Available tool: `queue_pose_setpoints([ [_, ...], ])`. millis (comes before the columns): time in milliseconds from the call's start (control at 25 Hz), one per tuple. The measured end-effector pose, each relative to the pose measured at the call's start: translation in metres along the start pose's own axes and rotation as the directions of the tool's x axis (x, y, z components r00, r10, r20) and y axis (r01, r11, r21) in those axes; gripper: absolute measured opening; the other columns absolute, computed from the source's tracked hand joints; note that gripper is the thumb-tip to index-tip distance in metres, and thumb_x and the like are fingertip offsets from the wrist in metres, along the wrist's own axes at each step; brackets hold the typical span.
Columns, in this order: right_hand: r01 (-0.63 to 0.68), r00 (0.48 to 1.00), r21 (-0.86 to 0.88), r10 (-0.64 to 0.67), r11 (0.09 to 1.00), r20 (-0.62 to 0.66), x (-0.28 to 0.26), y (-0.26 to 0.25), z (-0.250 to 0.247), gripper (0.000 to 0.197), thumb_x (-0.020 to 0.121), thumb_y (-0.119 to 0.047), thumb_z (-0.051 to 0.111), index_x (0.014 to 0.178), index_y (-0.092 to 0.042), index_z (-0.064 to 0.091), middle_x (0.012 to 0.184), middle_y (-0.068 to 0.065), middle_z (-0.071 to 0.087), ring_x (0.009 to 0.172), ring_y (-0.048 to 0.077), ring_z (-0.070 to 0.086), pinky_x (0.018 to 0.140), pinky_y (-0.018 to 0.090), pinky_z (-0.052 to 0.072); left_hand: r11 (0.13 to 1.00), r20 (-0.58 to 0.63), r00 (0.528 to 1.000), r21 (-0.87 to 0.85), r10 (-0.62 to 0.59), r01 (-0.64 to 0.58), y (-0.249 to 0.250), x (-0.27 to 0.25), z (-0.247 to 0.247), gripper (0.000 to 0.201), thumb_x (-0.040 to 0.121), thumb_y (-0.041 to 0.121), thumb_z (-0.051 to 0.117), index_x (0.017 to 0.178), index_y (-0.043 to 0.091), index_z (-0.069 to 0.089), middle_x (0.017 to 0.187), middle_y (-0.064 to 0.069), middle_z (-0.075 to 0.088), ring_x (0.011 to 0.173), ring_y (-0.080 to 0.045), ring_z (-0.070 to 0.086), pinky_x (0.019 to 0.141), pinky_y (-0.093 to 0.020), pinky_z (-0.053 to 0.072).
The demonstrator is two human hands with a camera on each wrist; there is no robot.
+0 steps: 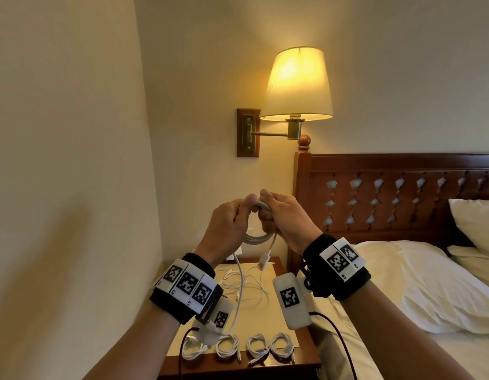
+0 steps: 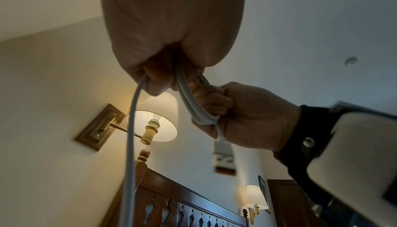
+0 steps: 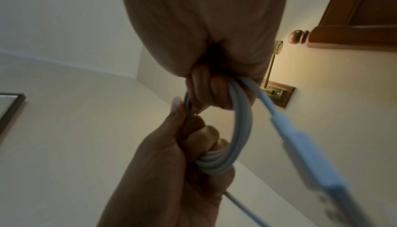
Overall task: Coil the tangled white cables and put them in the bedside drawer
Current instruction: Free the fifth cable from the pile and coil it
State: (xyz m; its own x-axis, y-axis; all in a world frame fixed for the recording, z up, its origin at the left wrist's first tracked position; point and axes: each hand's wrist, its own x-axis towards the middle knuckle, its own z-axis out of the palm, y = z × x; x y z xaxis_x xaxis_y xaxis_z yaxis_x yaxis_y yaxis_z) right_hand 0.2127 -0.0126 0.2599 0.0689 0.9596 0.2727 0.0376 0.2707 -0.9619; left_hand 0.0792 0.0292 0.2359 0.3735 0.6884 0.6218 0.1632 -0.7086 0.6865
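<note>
Both hands are raised above the bedside table (image 1: 276, 272) and hold one white cable coil (image 1: 255, 238). My left hand (image 1: 232, 215) grips several loops of the coil (image 2: 193, 105); the free tail (image 1: 239, 281) hangs from it down to the table. My right hand (image 1: 281, 215) curls round the same loops (image 3: 242, 128), and a USB plug end (image 1: 264, 261) dangles below it. A loose tangle of white cables (image 1: 244, 286) lies on the table's middle. Several coiled cables (image 1: 254, 348) sit in a row along its front edge. No drawer shows in any view.
A lit wall lamp (image 1: 298, 86) hangs above the table. The wooden headboard (image 1: 388, 198) and a bed with white pillows (image 1: 429, 286) stand to the right. A plain wall (image 1: 73, 187) closes the left side. Black wrist-camera leads (image 1: 344, 349) trail by my forearms.
</note>
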Motion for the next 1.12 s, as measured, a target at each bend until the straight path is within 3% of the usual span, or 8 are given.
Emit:
queue_pose_setpoints([
  [200, 0.031, 0.994, -0.187, -0.049, 0.982, -0.093, -0.010, 0.013, -0.010, 0.031, 0.102, -0.021, 0.047, 0.097, -0.001, 0.070, 0.083, 0.014, 0.071, 0.074, 0.024, 0.070, 0.073, 0.034, 0.060, 0.997, -0.124, 0.992, 0.061, -0.030, 0.037, -0.010, 0.002, -0.001, 0.043, 0.101, 0.041, 0.039, 0.061, 0.029, 0.046, 0.051, 0.006, 0.038, 0.046, -0.007, 0.033, 0.053, -0.026, 0.032],
  [400, -0.078, 0.987, -0.400, 0.013, 0.913, -0.162, -0.020, 0.020, -0.026, 0.019, 0.090, -0.028, 0.067, 0.085, -0.011, 0.074, 0.073, 0.003, 0.071, 0.061, 0.009, 0.061, 0.053, 0.019, 0.048, 0.988, -0.199, 0.980, 0.143, -0.022, 0.051, -0.024, 0.007, -0.002, 0.048, 0.101, 0.041, 0.041, 0.060, 0.019, 0.052, 0.049, 0.005, 0.038, 0.047, -0.012, 0.033, 0.053, -0.033, 0.034],
  [560, -0.094, 0.976, -0.077, 0.077, 0.993, -0.202, -0.019, 0.008, -0.023, 0.021, 0.095, -0.018, 0.059, 0.087, 0.001, 0.065, 0.068, 0.011, 0.063, 0.051, 0.011, 0.060, 0.049, 0.018, 0.051, 0.976, -0.208, 0.978, 0.204, -0.028, 0.071, -0.033, 0.008, 0.006, 0.052, 0.100, 0.040, 0.040, 0.077, -0.001, 0.064, 0.048, 0.007, 0.037, 0.045, -0.010, 0.031, 0.047, -0.022, 0.029],
  [720, 0.010, 0.983, 0.248, 0.036, 0.969, -0.181, -0.021, 0.007, -0.004, 0.014, 0.097, -0.008, 0.053, 0.102, 0.005, 0.055, 0.086, 0.025, 0.072, 0.073, 0.023, 0.074, 0.072, 0.028, 0.061, 0.979, -0.204, 0.978, 0.185, -0.049, 0.087, -0.031, 0.007, 0.010, 0.043, 0.102, 0.037, 0.040, 0.078, 0.012, 0.065, 0.046, 0.009, 0.037, 0.042, -0.008, 0.032, 0.046, -0.020, 0.029],
  [840, 0.145, 0.954, -0.160, -0.181, 0.976, -0.240, -0.025, 0.026, 0.005, 0.012, 0.089, -0.013, 0.068, 0.091, -0.002, 0.064, 0.083, 0.013, 0.072, 0.069, 0.018, 0.072, 0.068, 0.030, 0.060, 0.992, -0.204, 0.975, 0.071, -0.087, 0.103, -0.024, 0.005, 0.008, 0.047, 0.102, 0.038, 0.039, 0.058, 0.024, 0.048, 0.046, 0.007, 0.035, 0.041, -0.007, 0.030, 0.047, -0.022, 0.028],
  [960, 0.155, 0.871, -0.725, -0.439, 0.671, -0.221, -0.021, 0.042, 0.003, 0.017, 0.081, -0.033, 0.076, 0.074, -0.022, 0.065, 0.065, -0.011, 0.061, 0.059, 0.005, 0.055, 0.053, 0.024, 0.046, 0.991, -0.176, 0.975, -0.017, -0.136, 0.135, -0.014, -0.001, 0.011, 0.051, 0.103, 0.038, 0.038, 0.054, 0.023, 0.038, 0.044, 0.009, 0.031, 0.039, -0.006, 0.027, 0.044, -0.018, 0.026],
  [1040, 0.156, 0.817, -0.771, -0.520, 0.617, -0.251, -0.016, 0.048, 0.002, 0.023, 0.079, -0.031, 0.076, 0.071, -0.022, 0.057, 0.066, -0.011, 0.054, 0.060, 0.006, 0.048, 0.053, 0.027, 0.041, 0.983, -0.141, 0.975, -0.085, -0.171, 0.160, -0.010, -0.004, 0.013, 0.051, 0.103, 0.040, 0.036, 0.056, 0.019, 0.038, 0.042, 0.009, 0.030, 0.038, -0.005, 0.025, 0.043, -0.019, 0.025],
  [1120, 0.266, 0.772, -0.677, -0.573, 0.686, -0.276, -0.008, 0.052, 0.001, 0.025, 0.079, -0.018, 0.074, 0.076, -0.020, 0.049, 0.080, -0.007, 0.057, 0.071, 0.009, 0.053, 0.064, 0.030, 0.048, 0.972, -0.120, 0.972, -0.145, -0.204, 0.186, -0.004, -0.004, 0.014, 0.052, 0.102, 0.041, 0.035, 0.057, 0.018, 0.040, 0.041, 0.009, 0.030, 0.038, -0.005, 0.024, 0.041, -0.018, 0.025],
])
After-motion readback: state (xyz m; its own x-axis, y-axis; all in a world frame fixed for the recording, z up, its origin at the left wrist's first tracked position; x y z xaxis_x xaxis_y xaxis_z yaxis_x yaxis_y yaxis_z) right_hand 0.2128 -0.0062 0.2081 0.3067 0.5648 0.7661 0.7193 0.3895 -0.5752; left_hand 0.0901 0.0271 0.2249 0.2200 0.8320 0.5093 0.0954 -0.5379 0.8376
